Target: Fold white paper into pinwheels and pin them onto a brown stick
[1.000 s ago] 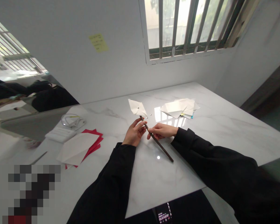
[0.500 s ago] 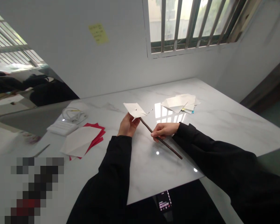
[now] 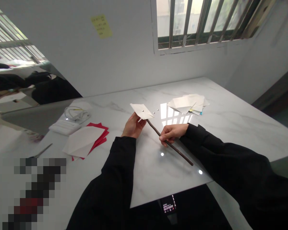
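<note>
A white paper pinwheel [image 3: 139, 108] with a small shiny pin at its middle sits at the upper end of a thin dark brown stick [image 3: 179, 151]. My left hand [image 3: 132, 126] is closed behind and under the paper, its fingertips partly hidden by it. Lower down, my right hand [image 3: 172, 132] grips the stick between thumb and fingers. The stick slants down to the right, its far end above the table. Two tiny shiny pins [image 3: 156, 111] lie just right of the paper.
On the marble-patterned table [image 3: 153, 185] white and red papers [image 3: 84, 142] lie at left, beside scissors [image 3: 43, 150] and a white box with a cable [image 3: 64, 127]. More folded white papers [image 3: 182, 103] lie at back right. A lit phone screen [image 3: 168, 204] shows below the table edge.
The stick and paper have shifted slightly right in view, along with both hands. The camera view has moved a little too. Both hands keep their holds.
</note>
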The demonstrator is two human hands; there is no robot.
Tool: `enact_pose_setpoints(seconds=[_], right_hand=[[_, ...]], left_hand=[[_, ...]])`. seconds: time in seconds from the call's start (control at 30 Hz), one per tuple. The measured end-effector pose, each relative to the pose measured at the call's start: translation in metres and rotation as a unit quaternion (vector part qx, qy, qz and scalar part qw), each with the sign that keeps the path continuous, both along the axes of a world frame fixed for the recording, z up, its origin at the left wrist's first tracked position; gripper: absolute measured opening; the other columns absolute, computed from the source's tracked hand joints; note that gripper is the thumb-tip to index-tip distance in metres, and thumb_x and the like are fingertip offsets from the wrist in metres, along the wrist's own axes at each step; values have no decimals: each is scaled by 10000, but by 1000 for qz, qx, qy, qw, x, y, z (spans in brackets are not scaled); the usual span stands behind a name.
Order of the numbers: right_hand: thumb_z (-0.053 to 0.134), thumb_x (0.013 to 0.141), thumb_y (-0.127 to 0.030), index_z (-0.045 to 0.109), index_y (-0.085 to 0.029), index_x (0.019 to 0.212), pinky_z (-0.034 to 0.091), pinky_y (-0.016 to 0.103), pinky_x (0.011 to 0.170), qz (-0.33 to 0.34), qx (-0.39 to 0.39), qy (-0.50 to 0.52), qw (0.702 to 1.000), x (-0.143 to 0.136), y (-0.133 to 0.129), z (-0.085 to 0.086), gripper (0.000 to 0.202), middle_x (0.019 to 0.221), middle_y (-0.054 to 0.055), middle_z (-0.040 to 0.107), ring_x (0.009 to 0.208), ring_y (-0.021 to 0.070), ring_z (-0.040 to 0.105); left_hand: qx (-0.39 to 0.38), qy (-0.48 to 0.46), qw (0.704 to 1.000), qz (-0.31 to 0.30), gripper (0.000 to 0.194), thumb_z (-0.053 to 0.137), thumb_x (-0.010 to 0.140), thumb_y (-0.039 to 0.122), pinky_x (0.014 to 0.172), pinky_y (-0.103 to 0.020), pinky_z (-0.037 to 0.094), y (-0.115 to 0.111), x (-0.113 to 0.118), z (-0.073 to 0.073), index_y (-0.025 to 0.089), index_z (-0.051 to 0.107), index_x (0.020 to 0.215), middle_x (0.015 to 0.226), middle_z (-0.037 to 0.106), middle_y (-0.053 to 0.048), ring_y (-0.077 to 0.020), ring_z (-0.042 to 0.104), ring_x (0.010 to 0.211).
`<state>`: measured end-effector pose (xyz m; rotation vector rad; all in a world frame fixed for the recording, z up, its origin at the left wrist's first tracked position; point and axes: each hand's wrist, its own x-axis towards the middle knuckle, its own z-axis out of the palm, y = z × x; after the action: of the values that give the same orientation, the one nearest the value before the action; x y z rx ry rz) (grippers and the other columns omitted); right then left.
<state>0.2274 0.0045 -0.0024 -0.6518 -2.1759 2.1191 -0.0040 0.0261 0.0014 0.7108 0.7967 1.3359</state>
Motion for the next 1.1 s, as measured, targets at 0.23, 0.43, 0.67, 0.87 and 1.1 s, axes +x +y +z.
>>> enact_pose_setpoints(seconds=[0.23,0.43,0.67,0.87,1.1], right_hand=[[662,935,-593,771,-91,1122,276,195,447,-40,-40,27,998,-4,1,-5,547,688,23,682,497,59,433],[589,1023,-513,668,-124,1206,515,180,526,-294,-189,78,934,-12,5,-8,438,946,89,753,627,96,657],[614,1035,-377,657,-141,1081,615,220,708,-411,-259,180,855,-20,6,-8,244,909,65,719,745,126,720],[687,988,-317,701,-150,1045,595,209,721,-435,-252,211,838,-21,6,-12,177,981,77,743,811,125,689],[682,965,-217,719,-147,986,584,200,712,-440,-235,233,835,-21,10,-17,81,948,57,747,766,114,679]], left_hand=[[-3,0,1000,-22,226,865,746,218,694,-204,530,-1,5,-3,172,702,895,908,724,-14,-110,659,779],[-19,11,998,-55,238,867,757,272,659,-210,528,-5,9,0,164,712,902,889,717,-31,-125,660,754],[-19,23,993,-113,332,872,768,343,717,-254,565,-9,21,-9,157,744,1011,973,747,-74,-168,684,808],[-30,32,992,-120,337,857,789,336,729,-276,575,-12,25,-13,156,753,1054,998,753,-85,-186,697,833],[-23,28,989,-142,355,831,820,339,825,-346,607,-16,30,-9,123,745,1088,995,761,-121,-252,722,942]])
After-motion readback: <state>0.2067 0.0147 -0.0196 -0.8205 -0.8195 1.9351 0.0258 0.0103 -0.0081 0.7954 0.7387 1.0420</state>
